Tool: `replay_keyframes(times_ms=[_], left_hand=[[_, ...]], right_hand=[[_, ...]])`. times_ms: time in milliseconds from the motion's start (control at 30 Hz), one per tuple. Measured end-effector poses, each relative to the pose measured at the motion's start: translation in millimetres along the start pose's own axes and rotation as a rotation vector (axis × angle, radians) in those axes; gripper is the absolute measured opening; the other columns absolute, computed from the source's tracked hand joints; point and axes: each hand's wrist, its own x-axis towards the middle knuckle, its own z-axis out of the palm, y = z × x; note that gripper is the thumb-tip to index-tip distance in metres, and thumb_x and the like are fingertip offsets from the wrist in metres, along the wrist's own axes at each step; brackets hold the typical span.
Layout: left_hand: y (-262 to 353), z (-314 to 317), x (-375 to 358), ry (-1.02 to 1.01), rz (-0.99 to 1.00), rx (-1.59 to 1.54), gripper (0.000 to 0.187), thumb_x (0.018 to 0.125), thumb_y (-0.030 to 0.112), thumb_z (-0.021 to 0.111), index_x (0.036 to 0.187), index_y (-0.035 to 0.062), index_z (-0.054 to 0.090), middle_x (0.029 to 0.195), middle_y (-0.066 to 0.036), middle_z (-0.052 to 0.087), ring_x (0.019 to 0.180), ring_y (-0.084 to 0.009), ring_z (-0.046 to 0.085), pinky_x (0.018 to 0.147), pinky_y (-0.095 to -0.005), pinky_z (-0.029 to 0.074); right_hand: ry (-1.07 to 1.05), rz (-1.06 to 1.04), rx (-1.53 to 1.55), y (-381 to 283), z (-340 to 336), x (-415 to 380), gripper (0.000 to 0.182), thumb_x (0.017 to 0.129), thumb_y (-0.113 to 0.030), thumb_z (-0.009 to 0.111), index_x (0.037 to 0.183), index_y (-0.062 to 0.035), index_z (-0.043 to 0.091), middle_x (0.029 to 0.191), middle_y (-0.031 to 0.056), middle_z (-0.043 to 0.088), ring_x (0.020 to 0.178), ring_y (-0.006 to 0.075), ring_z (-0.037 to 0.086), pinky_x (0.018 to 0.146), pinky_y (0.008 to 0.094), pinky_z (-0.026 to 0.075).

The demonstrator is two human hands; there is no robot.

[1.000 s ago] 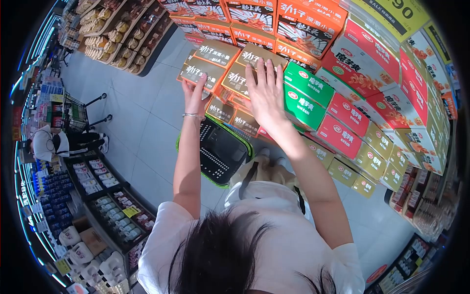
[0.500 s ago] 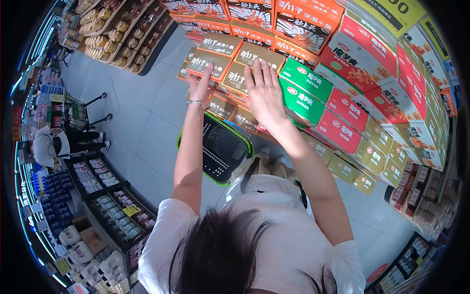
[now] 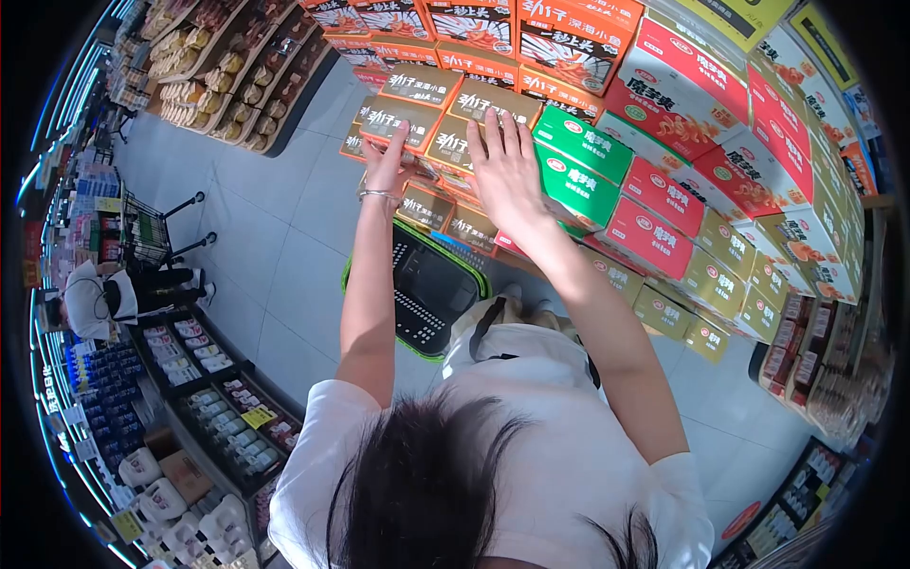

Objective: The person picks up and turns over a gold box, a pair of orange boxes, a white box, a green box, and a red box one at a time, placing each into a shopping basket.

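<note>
Resting with extended fingers, ungrasping, on a brown deep-sea-fish carton (image 3: 451,144) beside the green konjac cartons (image 3: 580,180) is the right hand (image 3: 507,175). Farther left of those cartons, the left hand (image 3: 384,169) touches a neighbouring fish carton (image 3: 391,123); whether it grips cannot be told.

Stacked boxes (image 3: 654,237) are standing before the person (image 3: 569,408), basket (image 3: 453,292) is resting on the floor (image 3: 275,209) left of the feet (image 3: 512,292), shopping cart (image 3: 142,228) is standing farther left.

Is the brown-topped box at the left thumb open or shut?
Shut: the box by the left hand shows a flat printed top, with no raised flap.
</note>
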Motion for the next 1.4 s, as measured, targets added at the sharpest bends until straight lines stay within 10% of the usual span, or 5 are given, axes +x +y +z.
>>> replay_keyframes(times_ms=[500,567,1133,1233,1400], left_hand=[[8,-2,-20,-0.127,-0.038,-0.023,0.069,0.078,0.02,0.073,0.124,0.0148,0.022,0.073,-0.009,0.055,0.056,-0.0209,0.057,0.051,-0.0446,0.056],[9,-3,-25,-0.094,-0.062,-0.004,0.067,0.076,0.031,0.075,0.123,0.0167,0.029,0.087,-0.009,0.054,0.079,-0.0235,0.058,0.069,-0.0434,0.051],[-10,-4,-30,-0.114,-0.044,-0.1,0.074,0.079,0.025,0.073,0.132,0.0139,0.024,0.089,-0.007,0.054,0.071,-0.0164,0.056,0.069,-0.0405,0.05],[-26,-10,-33,-0.151,-0.107,-0.174,0.063,0.083,0.026,0.069,0.129,0.0072,0.032,0.1,-0.008,0.054,0.087,-0.0164,0.056,0.082,-0.0391,0.047],[-61,-1,-70,-0.037,0.109,-0.145,0.052,0.086,0.022,0.066,0.127,0.0037,0.039,0.12,-0.01,0.05,0.106,-0.0145,0.051,0.089,-0.0349,0.046]], right_hand=[[-0.04,0.087,-0.338,-17,2,-4,0.064,0.081,-0.017,0.055,0.139,-0.004,0.032,0.137,0.0312,0.036,0.127,0.0389,0.039,0.109,0.0476,0.025],[-0.04,0.085,-0.337,-17,1,-4,0.065,0.08,-0.017,0.056,0.139,-0.0035,0.032,0.136,0.0314,0.037,0.127,0.0392,0.039,0.108,0.0478,0.025],[0.008,0.057,-0.308,-9,-4,-15,0.057,0.084,-0.021,0.052,0.136,-0.0037,0.037,0.137,0.0284,0.038,0.129,0.0395,0.036,0.109,0.0507,0.022],[0.204,-0.132,0.086,-8,-26,-38,0.058,0.079,-0.019,0.059,0.132,-0.0034,0.041,0.131,0.023,0.043,0.125,0.0349,0.039,0.109,0.0497,0.022],[0.271,-0.281,0.484,-6,-35,-105,0.034,0.073,-0.012,0.067,0.105,-0.0027,0.059,0.112,0.0113,0.056,0.105,0.0279,0.053,0.091,0.0413,0.043]])
